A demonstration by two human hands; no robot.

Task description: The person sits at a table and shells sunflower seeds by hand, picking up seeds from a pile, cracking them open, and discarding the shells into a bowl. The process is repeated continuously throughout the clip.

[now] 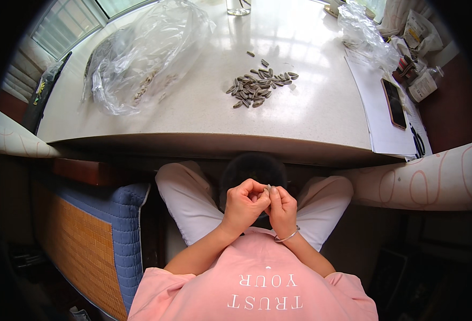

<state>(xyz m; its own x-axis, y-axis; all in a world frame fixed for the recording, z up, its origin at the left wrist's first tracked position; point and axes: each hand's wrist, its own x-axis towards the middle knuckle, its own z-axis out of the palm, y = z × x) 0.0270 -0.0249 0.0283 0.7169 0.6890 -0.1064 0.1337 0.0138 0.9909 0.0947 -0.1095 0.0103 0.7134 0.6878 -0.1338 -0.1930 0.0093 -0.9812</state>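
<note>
My left hand (244, 202) and my right hand (282, 208) meet fingertip to fingertip above my lap, over a dark round bin (254, 162). Between the fingertips sits a small pale sunflower seed (268, 188), pinched from both sides; whether its shell is split I cannot tell. A loose pile of striped sunflower seeds (254, 88) lies on the white windowsill-like tabletop (179, 120) in front of me. Left of the pile is a crumpled clear plastic bag (139, 60) with some seeds or shells visible through it.
At the right lie papers (364, 100), a phone (394, 103), black-handled scissors (418, 140), a crumpled plastic bag (364, 36) and a labelled bottle (422, 86). A glass (238, 7) stands at the back. The table's front edge runs between the seed pile and my knees.
</note>
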